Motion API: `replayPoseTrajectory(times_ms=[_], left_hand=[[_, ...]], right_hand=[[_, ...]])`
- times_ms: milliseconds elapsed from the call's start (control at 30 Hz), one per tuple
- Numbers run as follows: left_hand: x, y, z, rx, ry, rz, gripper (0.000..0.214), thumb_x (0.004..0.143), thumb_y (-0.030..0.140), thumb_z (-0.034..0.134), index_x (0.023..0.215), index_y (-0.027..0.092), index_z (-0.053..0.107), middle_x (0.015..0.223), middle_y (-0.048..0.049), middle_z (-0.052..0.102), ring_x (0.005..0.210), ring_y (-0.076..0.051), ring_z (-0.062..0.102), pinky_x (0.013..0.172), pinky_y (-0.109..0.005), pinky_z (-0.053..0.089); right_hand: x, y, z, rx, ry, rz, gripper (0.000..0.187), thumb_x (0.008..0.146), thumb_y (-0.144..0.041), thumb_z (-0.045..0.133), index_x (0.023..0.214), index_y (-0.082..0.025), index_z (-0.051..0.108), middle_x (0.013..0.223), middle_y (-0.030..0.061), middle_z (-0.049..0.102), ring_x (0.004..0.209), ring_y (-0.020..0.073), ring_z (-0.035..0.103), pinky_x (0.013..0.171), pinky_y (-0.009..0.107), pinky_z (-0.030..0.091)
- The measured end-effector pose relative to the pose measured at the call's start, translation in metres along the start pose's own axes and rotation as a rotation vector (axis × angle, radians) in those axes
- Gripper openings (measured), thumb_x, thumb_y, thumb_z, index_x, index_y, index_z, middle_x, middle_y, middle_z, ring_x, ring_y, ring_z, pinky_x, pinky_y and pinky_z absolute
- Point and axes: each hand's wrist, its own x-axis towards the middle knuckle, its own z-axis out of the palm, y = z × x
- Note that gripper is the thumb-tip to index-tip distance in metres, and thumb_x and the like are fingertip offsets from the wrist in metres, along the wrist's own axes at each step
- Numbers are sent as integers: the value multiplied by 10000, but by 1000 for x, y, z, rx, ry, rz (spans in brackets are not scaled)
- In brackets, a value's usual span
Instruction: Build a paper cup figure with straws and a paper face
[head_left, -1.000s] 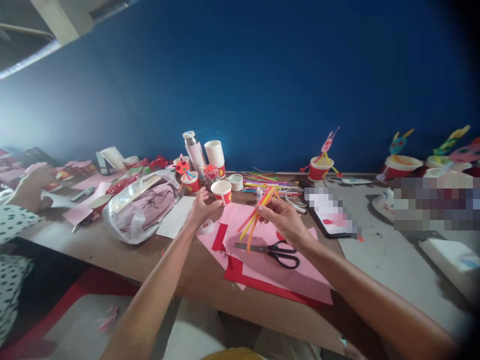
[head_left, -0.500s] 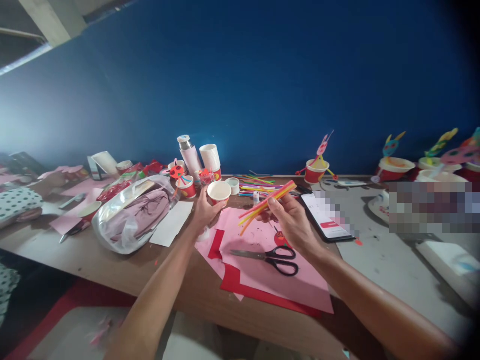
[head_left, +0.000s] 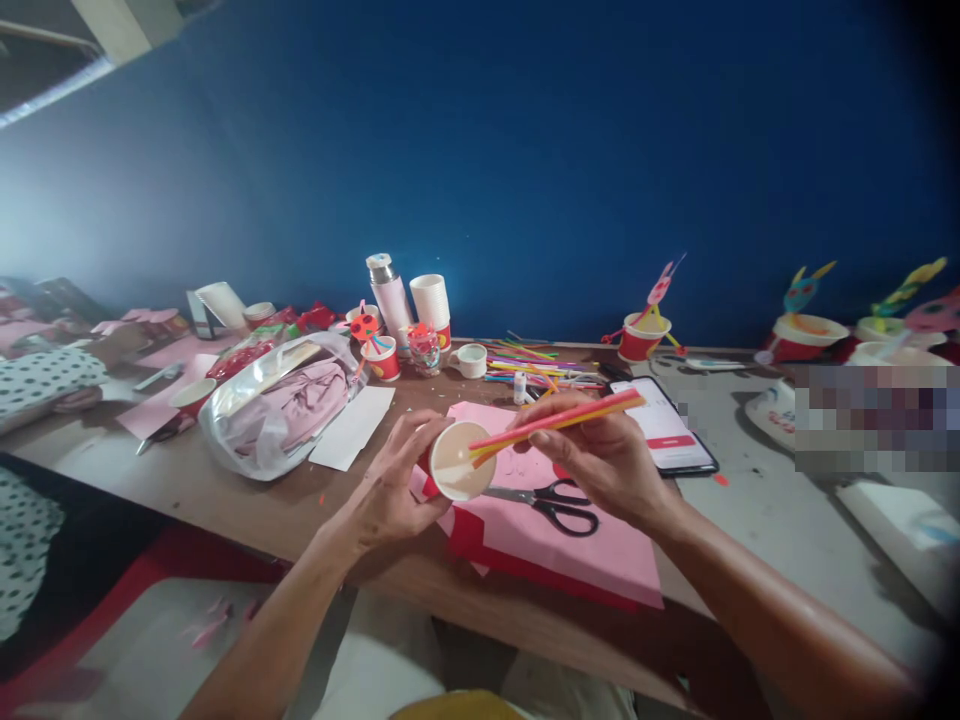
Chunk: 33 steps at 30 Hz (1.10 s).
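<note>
The paper cup point(head_left: 459, 462) is off the counter, tipped so its open mouth faces the camera, above the near edge of the pink paper. The left hand point(head_left: 394, 490) is closed around its red outer wall, fingers curled over the rim side. One end of a bundle of straws point(head_left: 559, 420) reaches the cup's rim. The bundle lies almost level and points right. It shows pink, yellow and orange straws, packed too tightly to count. The right hand point(head_left: 607, 458) pinches the bundle between thumb and fingers near its middle.

Below both hands, one pair of black-handled scissors point(head_left: 551, 503) lies on the pink paper point(head_left: 592, 550), which rests on one red sheet point(head_left: 480, 548). Just right of the right hand lies one phone point(head_left: 664, 425), its screen lit.

Farther back, loose straws point(head_left: 525, 365) are scattered on the counter point(head_left: 225, 490). One flask point(head_left: 390, 295) stands upright beside one stack of cups point(head_left: 431, 300). To the left, one clear plastic bag point(head_left: 281, 405) holds pink cloth, with one white sheet point(head_left: 352, 428) just beside it. A co-worker's polka-dot sleeve point(head_left: 45, 375) rests at the far left.
</note>
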Motion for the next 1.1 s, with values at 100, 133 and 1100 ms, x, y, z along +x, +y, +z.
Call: replayPoseTrajectory(times_ms=[100,133,1100], left_hand=[[-3,9,-5,-1,-37,-12,639,647,115,608,1243,214,400,1221,-118,417,1169,-277,399,953,-411,395],[-3,11,-6,-3,-44,-13,635,648,118,607,1241,218,403,1223,-117,419,1168,-280,402,951,-413,396],[-3,24,-3,1,-105,38,693,639,126,639,1268,220,364,1239,-89,461,1181,-247,410,1005,-400,347]], right_hand=[[-4,-3,2,-89,-80,-40,152,820,-241,565,942,-185,635,937,73,643,848,188,612,711,335,522],[-4,-4,2,-107,-98,-53,156,823,-235,559,950,-187,635,945,72,645,851,187,610,719,335,520],[-8,0,19,-251,-224,-99,145,837,-241,545,939,-199,640,898,31,664,808,146,610,712,264,474]])
